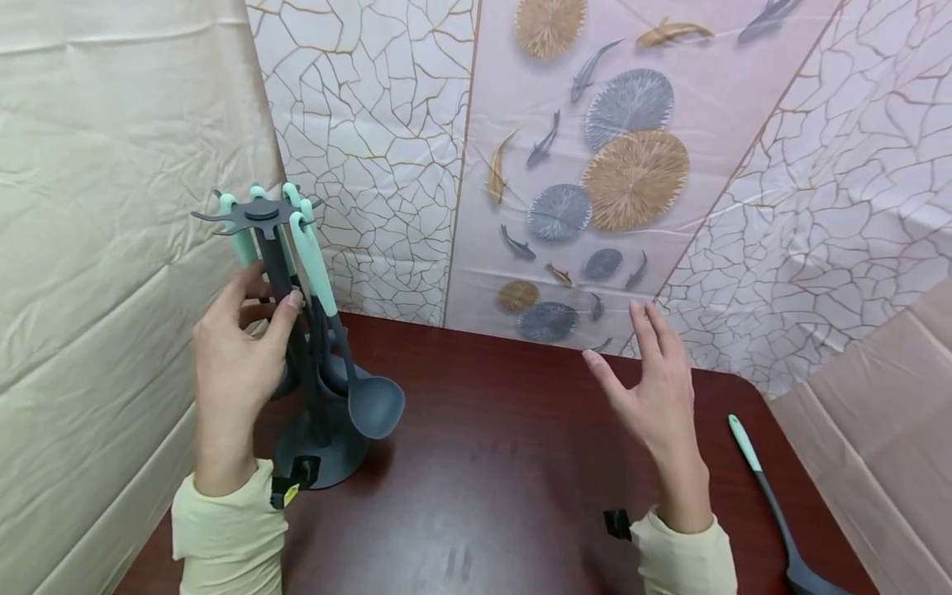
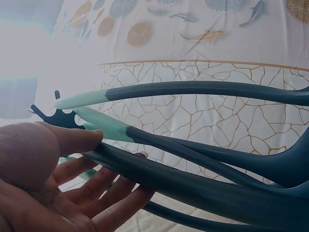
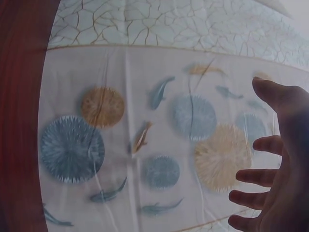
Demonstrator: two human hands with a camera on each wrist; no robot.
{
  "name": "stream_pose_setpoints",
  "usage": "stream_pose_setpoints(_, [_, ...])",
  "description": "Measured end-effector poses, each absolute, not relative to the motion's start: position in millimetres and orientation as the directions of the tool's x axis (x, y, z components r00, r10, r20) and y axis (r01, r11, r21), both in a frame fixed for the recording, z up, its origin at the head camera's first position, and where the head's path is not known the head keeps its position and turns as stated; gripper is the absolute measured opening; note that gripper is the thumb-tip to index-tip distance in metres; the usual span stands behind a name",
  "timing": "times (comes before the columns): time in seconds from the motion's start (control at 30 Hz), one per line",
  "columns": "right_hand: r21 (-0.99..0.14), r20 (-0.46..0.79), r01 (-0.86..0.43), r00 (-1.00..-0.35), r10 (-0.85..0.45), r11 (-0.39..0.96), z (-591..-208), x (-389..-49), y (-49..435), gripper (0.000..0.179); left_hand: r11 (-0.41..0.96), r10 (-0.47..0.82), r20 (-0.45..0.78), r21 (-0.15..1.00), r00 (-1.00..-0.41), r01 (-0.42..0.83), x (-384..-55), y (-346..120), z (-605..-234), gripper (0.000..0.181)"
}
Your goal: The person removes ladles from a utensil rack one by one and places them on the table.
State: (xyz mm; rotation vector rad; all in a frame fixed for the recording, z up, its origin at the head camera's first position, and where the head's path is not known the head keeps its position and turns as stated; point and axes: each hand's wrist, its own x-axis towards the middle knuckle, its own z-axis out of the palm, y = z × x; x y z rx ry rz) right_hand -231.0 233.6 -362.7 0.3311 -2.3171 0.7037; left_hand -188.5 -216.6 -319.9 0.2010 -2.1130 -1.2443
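Note:
On the left of the table stands a dark utensil stand (image 1: 277,268) with a round base and a top ring of hooks. Several utensils with mint handles hang from it, among them a ladle (image 1: 377,406) facing the table's middle. My left hand (image 1: 241,351) grips the stand's pole below the hooks. In the left wrist view the thumb lies on the pole (image 2: 159,176) and the fingers reach beneath it. My right hand (image 1: 658,392) is in the air over the table's right half, fingers spread, holding nothing; in the right wrist view, only patterned cloth is behind its fingers.
A mint-handled utensil (image 1: 769,496) lies along the right edge of the dark red table (image 1: 476,463), its dark head cut off by the frame. A patterned cloth (image 1: 372,165) hangs behind the table. Beige cloth (image 1: 97,248) closes off the left side.

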Motion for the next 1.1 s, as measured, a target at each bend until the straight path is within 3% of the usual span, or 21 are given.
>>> stream_pose_setpoints(0.5, [-0.354, 0.689, -0.502, -0.711, -0.143, 0.789, -365, -232, 194, 0.090, 0.611, -0.439, 0.543, 0.765, -0.716, 0.205, -187, -213, -321, 0.045])
stream_pose_setpoints(0.83, [-0.393, 0.658, -0.513, -0.737, -0.156, 0.763, -369, -231, 169, 0.090, 0.626, -0.434, 0.555, 0.752, -0.709, 0.206, -189, -208, -324, 0.045])
stream_pose_setpoints(1.1, [-0.411, 0.687, -0.585, -0.703, -0.184, 0.699, -360, -231, 144, 0.088, 0.632, -0.442, 0.557, 0.749, -0.703, 0.196, -188, -207, -322, 0.047])
